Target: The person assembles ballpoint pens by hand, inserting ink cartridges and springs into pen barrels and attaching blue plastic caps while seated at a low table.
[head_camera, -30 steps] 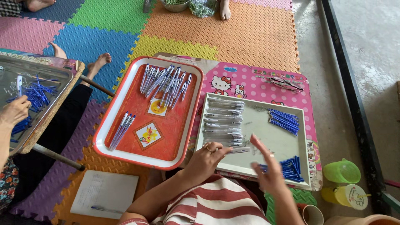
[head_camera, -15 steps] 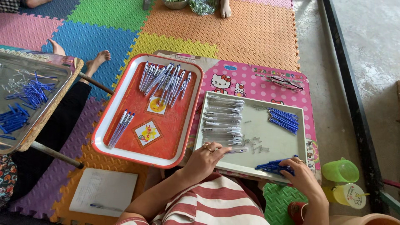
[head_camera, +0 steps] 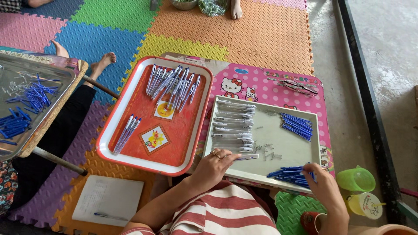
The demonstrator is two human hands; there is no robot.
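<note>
My left hand (head_camera: pixel 214 164) rests at the near edge of a grey metal tray (head_camera: pixel 313 148) and pinches a clear pen barrel (head_camera: pixel 246 157) lying flat. My right hand (head_camera: pixel 320 185) reaches into a heap of blue pen parts (head_camera: pixel 289 174) at the tray's near right corner, fingers touching them. A stack of clear pen barrels (head_camera: pixel 233 126) fills the tray's left side. A second bunch of blue refills (head_camera: pixel 297 125) lies at its far right, and small springs (head_camera: pixel 266 150) are scattered in the middle.
A red tray (head_camera: pixel 130 157) to the left holds finished pens (head_camera: pixel 174 85) and a few more pens (head_camera: pixel 126 132). Another person's legs and a metal tray (head_camera: pixel 65 74) with blue parts are at far left. Green cup (head_camera: pixel 357 179), yellow cup (head_camera: pixel 365 204), notepad (head_camera: pixel 109 200), glasses (head_camera: pixel 298 86).
My right hand came down from above the tray's near edge into the blue parts at the near right corner. The other person's hand has left the far-left tray. My left hand stayed.
</note>
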